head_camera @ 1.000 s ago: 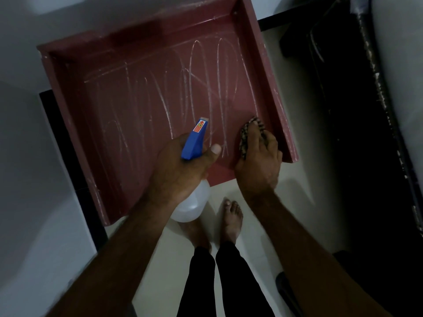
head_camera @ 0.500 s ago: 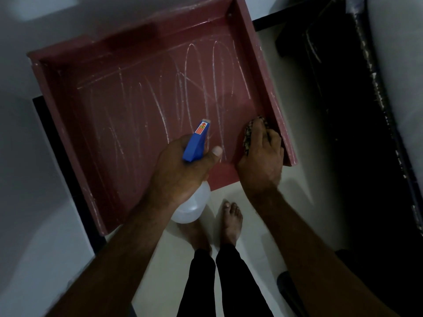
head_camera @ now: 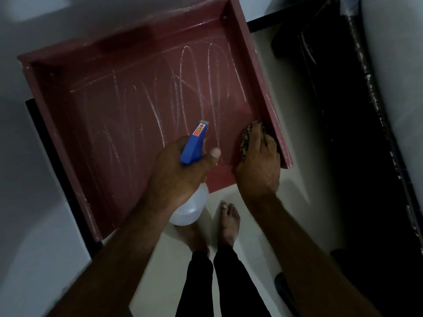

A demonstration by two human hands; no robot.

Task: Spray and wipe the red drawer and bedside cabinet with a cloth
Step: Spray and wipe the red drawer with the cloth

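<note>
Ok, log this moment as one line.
left hand: holds spray bottle | right hand: presses cloth into red drawer corner

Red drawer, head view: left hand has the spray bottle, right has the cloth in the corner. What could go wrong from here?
1. The cloth sits jammed in the near right corner of the red drawer; the white streaks across the floor of the drawer may stay unwiped.
2. The spray bottle in the left hand points into the drawer close to the right hand; a squeeze may wet that hand.
</note>
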